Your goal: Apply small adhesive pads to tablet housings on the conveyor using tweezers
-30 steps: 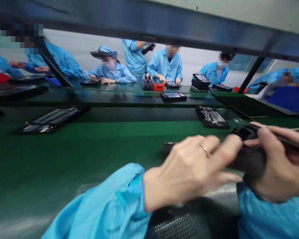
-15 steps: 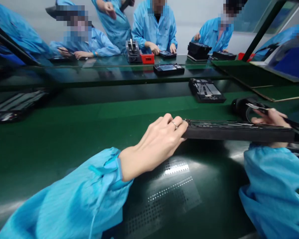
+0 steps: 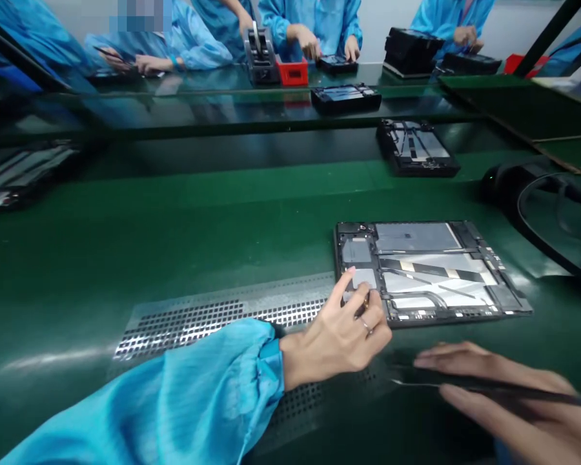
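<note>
An opened tablet-like device (image 3: 430, 271) lies flat on the green bench, its silvery panels, dark ribbon cables and black frame showing. My left hand (image 3: 348, 323), with a ring on one finger, grips its near left corner. One finger stretches over the inner parts; the others are curled, and the thumb is hidden. My right hand (image 3: 503, 387) is blurred, in front of the device and apart from it. Between its thumb and fingers are tweezers (image 3: 484, 387), their tips pointing left. A clear sheet (image 3: 188, 326) with rows of small dark squares lies partly under my left forearm.
A black round-framed object (image 3: 518, 194) stands to the right. Similar opened devices lie beyond (image 3: 416, 148) and at the far left (image 3: 24, 171). Across the bench, co-workers in blue coats work near a tape dispenser (image 3: 260, 55) and a red bin (image 3: 293, 72).
The device has gone from being held tilted in both hands to lying on the bench. My right hand has moved off it, toward me, with the tweezers. The camera view has tipped downward.
</note>
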Demonstrator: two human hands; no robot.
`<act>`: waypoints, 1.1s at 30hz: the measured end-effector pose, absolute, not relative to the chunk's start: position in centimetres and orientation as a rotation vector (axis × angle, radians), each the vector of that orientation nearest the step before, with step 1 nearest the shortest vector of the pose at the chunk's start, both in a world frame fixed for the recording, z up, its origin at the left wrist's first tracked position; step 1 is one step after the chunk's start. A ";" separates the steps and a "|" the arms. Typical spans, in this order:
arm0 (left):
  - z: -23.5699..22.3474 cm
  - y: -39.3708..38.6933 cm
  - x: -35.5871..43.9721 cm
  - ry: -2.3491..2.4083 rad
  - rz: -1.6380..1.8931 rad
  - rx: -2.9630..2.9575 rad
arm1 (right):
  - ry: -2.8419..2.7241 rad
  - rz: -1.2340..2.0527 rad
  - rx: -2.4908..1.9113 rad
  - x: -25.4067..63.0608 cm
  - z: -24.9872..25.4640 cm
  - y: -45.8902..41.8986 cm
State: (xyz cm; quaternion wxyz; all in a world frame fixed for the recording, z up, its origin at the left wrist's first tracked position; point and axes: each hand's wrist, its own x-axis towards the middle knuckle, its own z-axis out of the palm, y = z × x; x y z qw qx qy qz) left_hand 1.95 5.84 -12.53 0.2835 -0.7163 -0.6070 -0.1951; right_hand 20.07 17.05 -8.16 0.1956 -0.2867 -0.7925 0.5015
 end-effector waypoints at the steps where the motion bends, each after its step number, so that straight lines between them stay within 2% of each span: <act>1: -12.8 5.8 2.0 -1.618 -0.534 -1.913 | -2.233 1.533 -0.796 19.5 -8.9 16.1; 4: -13.0 5.8 2.0 -1.602 -0.558 -1.906 | -2.098 1.855 -0.919 18.1 -10.4 15.1; 6: -12.9 5.8 2.1 -1.602 -0.566 -1.906 | -1.967 1.919 -1.057 17.8 -10.8 15.0; 13: -12.8 5.9 2.2 -1.607 -0.583 -1.918 | -1.849 1.894 -1.209 18.0 -10.4 14.5; 24: -13.0 5.9 2.3 -1.603 -0.585 -1.906 | -1.781 1.932 -1.173 17.8 -11.5 15.1; 29: -12.8 5.8 2.2 -1.612 -0.574 -1.910 | -1.801 2.074 -0.895 17.8 -10.8 17.2; 31: -12.2 5.7 2.0 -1.608 -0.566 -1.923 | -1.895 1.963 -0.714 17.9 -9.9 18.0; 33: -11.1 5.4 1.7 -1.612 -0.552 -1.935 | -1.907 1.695 -0.518 17.9 -8.8 18.6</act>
